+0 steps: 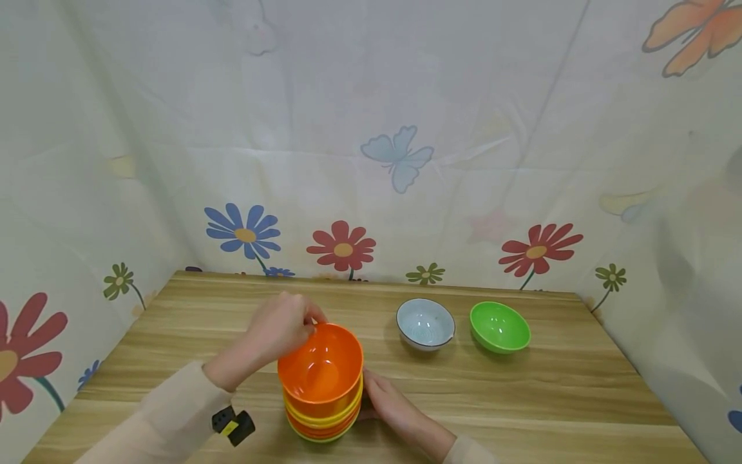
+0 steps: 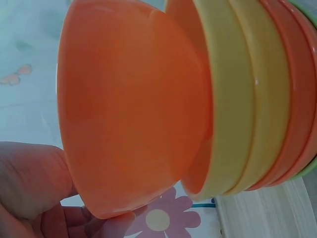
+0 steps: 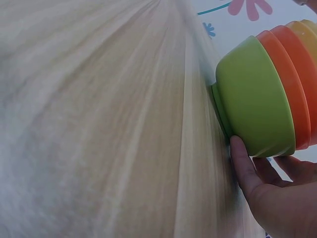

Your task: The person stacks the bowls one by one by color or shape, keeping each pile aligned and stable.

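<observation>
My left hand pinches the rim of an orange bowl, the topmost of a nested stack. In the left wrist view this bowl sits tilted and partly raised out of a yellow bowl. Below come another yellow bowl, orange bowls and, at the bottom, a green bowl resting on the table. My right hand is at the stack's right side, its extended fingers touching the green bowl low down. The left fingers inside or behind the rim are partly hidden.
A pale bowl with a dark rim and a separate bright green bowl stand on the wooden table, right of the stack and farther back. A flower-printed cloth hangs behind the table and along both sides.
</observation>
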### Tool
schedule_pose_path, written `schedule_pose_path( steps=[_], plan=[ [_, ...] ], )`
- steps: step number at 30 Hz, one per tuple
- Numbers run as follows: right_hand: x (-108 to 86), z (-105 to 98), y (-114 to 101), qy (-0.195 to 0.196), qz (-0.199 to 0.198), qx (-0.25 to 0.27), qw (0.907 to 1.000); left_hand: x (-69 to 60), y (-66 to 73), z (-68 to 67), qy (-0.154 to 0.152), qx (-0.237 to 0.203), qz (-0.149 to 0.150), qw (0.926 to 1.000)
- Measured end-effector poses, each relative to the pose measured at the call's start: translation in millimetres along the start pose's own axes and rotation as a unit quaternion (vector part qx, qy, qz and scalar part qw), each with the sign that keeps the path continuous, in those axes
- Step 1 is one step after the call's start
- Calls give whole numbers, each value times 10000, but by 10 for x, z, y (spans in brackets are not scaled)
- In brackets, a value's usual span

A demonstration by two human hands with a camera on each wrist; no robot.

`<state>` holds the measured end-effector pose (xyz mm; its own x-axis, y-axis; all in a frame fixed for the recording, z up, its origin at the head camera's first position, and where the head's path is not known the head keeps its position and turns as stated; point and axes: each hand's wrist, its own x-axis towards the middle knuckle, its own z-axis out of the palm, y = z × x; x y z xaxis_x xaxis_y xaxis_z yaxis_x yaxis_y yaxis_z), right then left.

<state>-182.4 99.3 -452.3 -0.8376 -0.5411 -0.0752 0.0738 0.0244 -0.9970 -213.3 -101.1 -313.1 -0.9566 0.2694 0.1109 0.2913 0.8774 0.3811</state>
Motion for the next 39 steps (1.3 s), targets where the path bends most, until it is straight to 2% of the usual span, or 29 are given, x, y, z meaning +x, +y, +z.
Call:
schedule_pose_path(
  steps=[13,24,39],
  plan=[
    [-6,-5,-8,-16,-31,-109,9999,-24,-14,73,-150,-147,186,9996],
    [3,2,-14,31,-22,-36,10000,-29,-26,122,-108,-180,293,9993],
    [0,8,-4,69,-21,-4,10000,9,-56,165,-241,-274,95,9993]
  ],
)
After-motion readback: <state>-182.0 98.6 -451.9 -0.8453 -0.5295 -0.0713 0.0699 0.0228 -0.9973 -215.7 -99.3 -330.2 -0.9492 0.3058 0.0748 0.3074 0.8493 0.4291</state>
